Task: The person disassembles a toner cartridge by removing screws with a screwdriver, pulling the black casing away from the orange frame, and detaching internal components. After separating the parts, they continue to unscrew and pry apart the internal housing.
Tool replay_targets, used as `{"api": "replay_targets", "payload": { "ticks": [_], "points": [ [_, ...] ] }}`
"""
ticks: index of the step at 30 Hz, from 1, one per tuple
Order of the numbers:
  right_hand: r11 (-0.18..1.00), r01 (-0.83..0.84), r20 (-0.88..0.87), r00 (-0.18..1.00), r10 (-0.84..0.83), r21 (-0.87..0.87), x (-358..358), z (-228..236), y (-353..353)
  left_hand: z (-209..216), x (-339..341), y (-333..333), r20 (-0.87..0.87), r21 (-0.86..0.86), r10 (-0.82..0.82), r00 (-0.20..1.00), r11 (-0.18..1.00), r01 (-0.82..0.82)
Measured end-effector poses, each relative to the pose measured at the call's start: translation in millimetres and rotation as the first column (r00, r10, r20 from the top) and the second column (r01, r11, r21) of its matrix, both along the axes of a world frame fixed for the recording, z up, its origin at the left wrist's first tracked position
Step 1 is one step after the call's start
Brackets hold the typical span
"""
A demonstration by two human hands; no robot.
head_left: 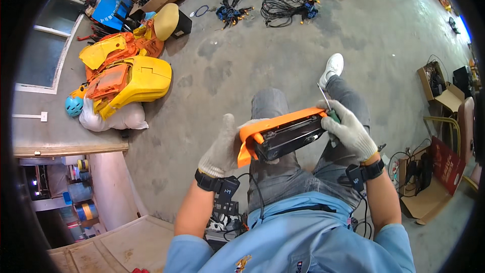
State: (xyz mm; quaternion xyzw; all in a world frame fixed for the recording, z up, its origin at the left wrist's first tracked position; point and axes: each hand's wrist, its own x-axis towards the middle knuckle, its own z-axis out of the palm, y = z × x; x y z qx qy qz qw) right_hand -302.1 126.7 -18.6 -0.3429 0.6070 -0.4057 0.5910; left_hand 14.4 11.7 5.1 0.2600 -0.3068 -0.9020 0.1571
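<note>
A black box-shaped unit with a bright orange plastic frame is held above my lap, its right end tipped slightly up. My left hand, in a white knit glove, grips its left end; some fingers are hidden behind the unit, and the thumb points up. In my gloved right hand is a screwdriver with a dark green handle. Its thin metal shaft points up and away from the unit. The right fingers are closed round the handle and also touch the unit's right end.
Yellow and orange plastic covers lie in a pile at the left, beside a white sack. Coils of black cable lie on the far floor. An open cardboard box with wires and a chair stand at the right.
</note>
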Motion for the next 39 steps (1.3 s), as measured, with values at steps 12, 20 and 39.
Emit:
{"api": "replay_targets", "payload": {
  "ticks": [12,20,39],
  "points": [
    [0.995,-0.099,-0.257,0.961,0.102,0.026,-5.9,24.2,-34.8,-29.3,-13.2,21.1,0.086,0.138,-0.31,0.947,0.945,0.297],
    [0.958,-0.212,-0.45,0.887,0.106,-0.192,-4.0,17.2,-49.3,-24.2,-31.7,29.1,0.07,0.176,-0.276,0.959,0.949,0.261],
    [0.919,0.317,-0.196,0.911,-0.364,-0.234,-38.3,25.1,-44.5,-19.7,-32.9,26.5,0.189,-0.029,-0.055,0.981,0.998,0.061]
  ]
}}
